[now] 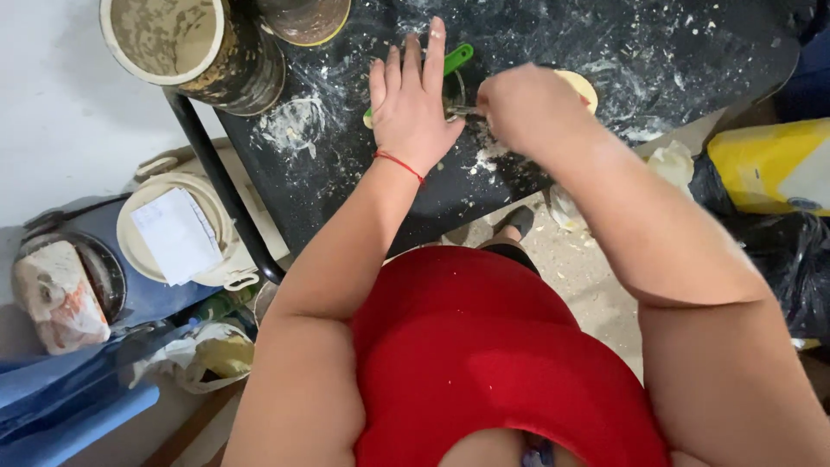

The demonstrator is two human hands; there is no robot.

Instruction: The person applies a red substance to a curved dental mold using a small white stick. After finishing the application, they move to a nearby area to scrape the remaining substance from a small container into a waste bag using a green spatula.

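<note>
While the left hand [413, 104] is lying flat with its fingers spread and pressing down on a pale round disc of dough [370, 119], the right hand [525, 105] is closing in a fist around a thin metal tool [462, 110] just to the right of that disc. The disc is sitting near the middle of the black flour-dusted surface [363, 182], mostly hidden under the palm, with a green plastic handle [458, 57] poking out beyond the fingertips. A second pale round disc [584, 86] is peeking out past the right hand. As I judge it, the tool is working very close to the left thumb, so a slip on the floury top could nick it. The dough could also tear if pressed unevenly. Far left of the disc, a tall flour-crusted cylindrical container [194, 47] is standing at the surface's edge, where a nudge could tip it.
</note>
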